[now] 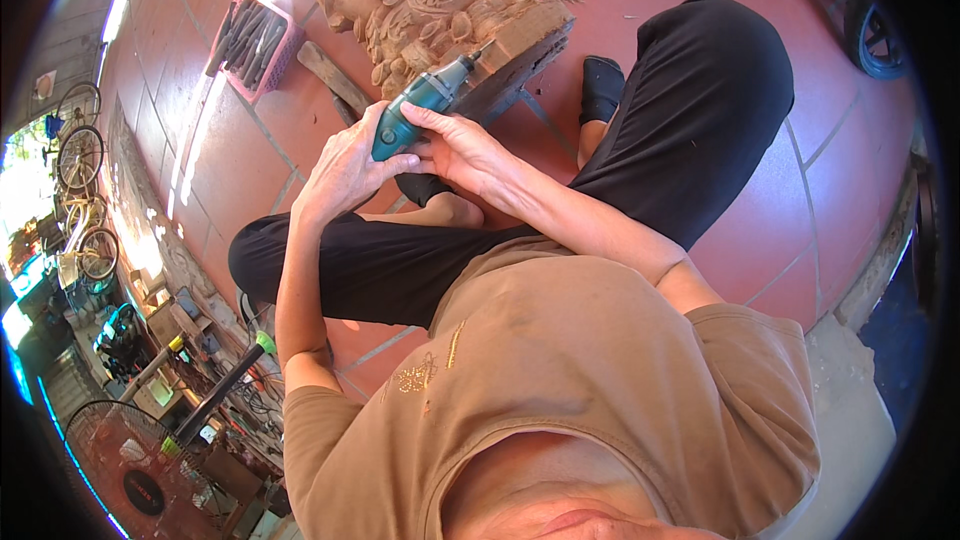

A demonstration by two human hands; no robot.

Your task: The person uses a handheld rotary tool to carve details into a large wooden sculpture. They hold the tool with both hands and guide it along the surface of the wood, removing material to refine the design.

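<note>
I hold a teal-green, pen-shaped electric rotary carving tool (pixel 420 105) in both hands. Its slim metal tip points away from me and meets the carved edge of a pale brown wooden sculpture (pixel 425 0) covered in scale-like relief, which lies on the red tiled floor (pixel 850 200) just beyond my fingers. My left hand (pixel 345 165) wraps closed around the thick rear part of the tool's body, thumb on top. My right hand (pixel 465 150) closes on it from the other side, fingers pressed along the barrel and touching my left hand.

Below my hands, my crossed legs in black trousers (pixel 690 110) rest on the tiles, and a foot in a black sock (pixel 602 88) sits to the right of my right hand, near the sculpture's flat base. Beyond my left hand and further to the left, a pink plastic basket (pixel 255 40) holds dark-handled carving tools. A rough wooden stick (pixel 330 75) lies between that basket and the sculpture.
</note>
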